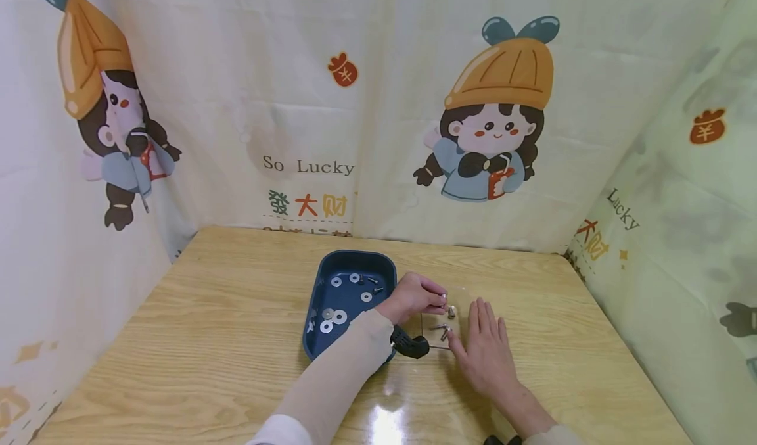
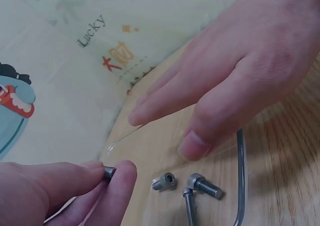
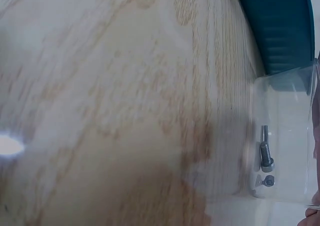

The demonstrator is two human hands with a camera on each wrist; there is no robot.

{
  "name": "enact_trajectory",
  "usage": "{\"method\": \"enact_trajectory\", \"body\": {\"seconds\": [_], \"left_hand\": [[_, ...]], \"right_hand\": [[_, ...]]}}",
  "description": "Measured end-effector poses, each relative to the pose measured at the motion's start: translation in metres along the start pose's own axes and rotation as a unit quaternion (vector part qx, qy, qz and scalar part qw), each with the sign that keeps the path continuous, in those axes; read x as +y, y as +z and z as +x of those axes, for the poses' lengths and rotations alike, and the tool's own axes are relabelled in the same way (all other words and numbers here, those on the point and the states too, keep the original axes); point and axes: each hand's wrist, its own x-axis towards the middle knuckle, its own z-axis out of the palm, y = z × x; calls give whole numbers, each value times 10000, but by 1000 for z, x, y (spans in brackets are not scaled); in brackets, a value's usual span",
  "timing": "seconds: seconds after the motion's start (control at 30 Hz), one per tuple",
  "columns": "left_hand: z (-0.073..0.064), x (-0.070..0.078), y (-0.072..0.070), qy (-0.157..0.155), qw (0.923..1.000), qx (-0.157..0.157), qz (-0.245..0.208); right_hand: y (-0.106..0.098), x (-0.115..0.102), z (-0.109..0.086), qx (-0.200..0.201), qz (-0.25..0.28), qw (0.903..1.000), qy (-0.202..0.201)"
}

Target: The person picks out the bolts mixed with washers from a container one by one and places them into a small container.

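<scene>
My left hand (image 1: 416, 295) pinches a small dark metal screw (image 2: 109, 173) between thumb and fingertip, held over a clear plastic box (image 3: 285, 103). Most of the screw is hidden by the fingers. Inside the box lie a short socket-head screw (image 2: 165, 182), a longer threaded one (image 2: 205, 187) and a thin one (image 2: 190, 206). My right hand (image 1: 487, 353) stretches along the box's right side with its fingers straight, the thumb over the near edge. It holds nothing.
Left of the clear box stands a dark blue tray (image 1: 310, 313), partly under the left forearm. Several flat washers (image 1: 340, 317) and small screws (image 1: 378, 290) lie in it. A wooden table (image 1: 195, 340) is under everything, with printed curtains (image 1: 390, 136) behind and at both sides.
</scene>
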Motion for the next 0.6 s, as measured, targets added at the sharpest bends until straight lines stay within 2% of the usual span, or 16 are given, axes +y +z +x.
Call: {"method": "enact_trajectory", "body": {"seconds": [0.23, 0.6], "left_hand": [[-3, 2, 6, 62, 9982, 9, 589], [-3, 0, 8, 28, 9968, -102, 789]], "right_hand": [[1, 1, 0, 49, 7, 10000, -6], [-1, -1, -1, -25, -3, 10000, 63]]}}
